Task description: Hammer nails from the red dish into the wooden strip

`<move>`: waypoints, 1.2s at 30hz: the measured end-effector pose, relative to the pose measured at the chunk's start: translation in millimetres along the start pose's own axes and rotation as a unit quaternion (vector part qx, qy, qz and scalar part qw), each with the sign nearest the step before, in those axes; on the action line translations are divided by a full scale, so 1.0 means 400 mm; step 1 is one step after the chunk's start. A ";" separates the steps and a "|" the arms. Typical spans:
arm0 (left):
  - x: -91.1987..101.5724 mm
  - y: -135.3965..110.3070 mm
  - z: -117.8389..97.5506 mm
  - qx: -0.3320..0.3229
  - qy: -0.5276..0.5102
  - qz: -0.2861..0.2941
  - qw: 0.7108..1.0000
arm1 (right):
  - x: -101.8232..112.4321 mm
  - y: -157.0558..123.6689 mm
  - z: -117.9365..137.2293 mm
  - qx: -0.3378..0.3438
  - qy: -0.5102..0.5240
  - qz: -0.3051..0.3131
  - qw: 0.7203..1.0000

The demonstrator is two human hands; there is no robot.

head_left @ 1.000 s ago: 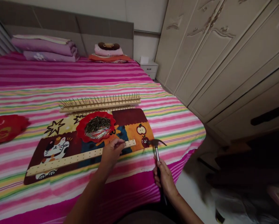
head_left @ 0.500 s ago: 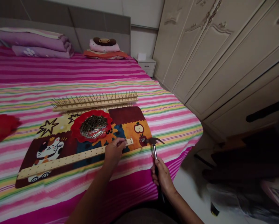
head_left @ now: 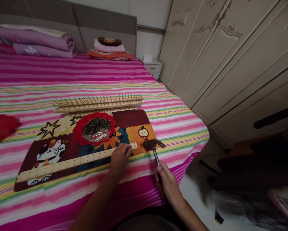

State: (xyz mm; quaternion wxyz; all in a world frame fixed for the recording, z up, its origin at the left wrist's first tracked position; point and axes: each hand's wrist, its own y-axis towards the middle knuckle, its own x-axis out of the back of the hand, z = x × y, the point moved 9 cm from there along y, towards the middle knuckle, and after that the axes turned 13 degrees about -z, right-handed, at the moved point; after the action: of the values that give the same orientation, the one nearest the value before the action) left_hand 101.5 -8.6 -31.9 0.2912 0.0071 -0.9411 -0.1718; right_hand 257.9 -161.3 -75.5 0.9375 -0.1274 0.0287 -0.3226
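My right hand (head_left: 169,183) is wrapped round the handle of a claw hammer (head_left: 155,155), whose dark head is over the apple print just past the strip's right end. With fingertips pinched together, my left hand (head_left: 121,157) rests at a pale wooden strip (head_left: 69,163) near that end; whatever is between the fingers is too small to make out. Rows of small holes run along the strip, and tiny upright bits show at its right tip. The strip lies across a patterned mat (head_left: 72,150). Behind it, a red scalloped bowl (head_left: 80,136) holds many loose nails (head_left: 97,128).
Wooden strips studded with upright nails (head_left: 98,104) lie beyond the bowl. A red object (head_left: 2,128) is at the left edge. Folded bedding (head_left: 38,41) and a pillow stack (head_left: 109,48) are by the headboard. The bed's edge drops off at right, facing a wardrobe (head_left: 221,54).
The hammer head has shifted left, closer to the strip's end and my left hand. My left hand stays pinched near the same spot on the strip.
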 end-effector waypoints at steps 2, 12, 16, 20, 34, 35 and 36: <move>0.000 -0.003 -0.001 -0.014 0.002 -0.010 1.000 | -0.025 -0.011 0.064 0.065 -0.067 0.047 0.995; -0.001 -0.006 0.010 -0.032 0.010 -0.020 0.999 | -0.086 -0.029 0.177 0.169 -0.198 0.130 0.957; -0.008 -0.011 0.010 -0.019 0.008 -0.013 1.000 | -0.026 -0.001 0.137 0.101 -0.100 0.021 0.990; -0.010 -0.009 0.019 0.018 -0.009 0.000 1.000 | 0.022 0.036 0.012 -0.065 0.036 -0.071 0.995; 0.163 0.211 0.122 0.004 0.336 0.030 0.941 | 0.030 0.060 -0.133 -0.151 0.138 -0.084 0.975; 0.154 0.218 0.130 0.005 0.351 0.043 0.935 | 0.030 0.061 -0.134 -0.152 0.140 -0.083 0.975; 0.147 0.224 0.137 0.008 0.362 0.053 0.931 | 0.030 0.062 -0.136 -0.152 0.141 -0.082 0.975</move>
State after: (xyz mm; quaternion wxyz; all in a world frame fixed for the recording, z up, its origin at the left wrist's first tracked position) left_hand 30.3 86.5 -12.6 0.6205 0.0214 -0.7723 -0.1345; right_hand 274.8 -161.8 -133.9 0.8638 -0.2237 0.1987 -0.4054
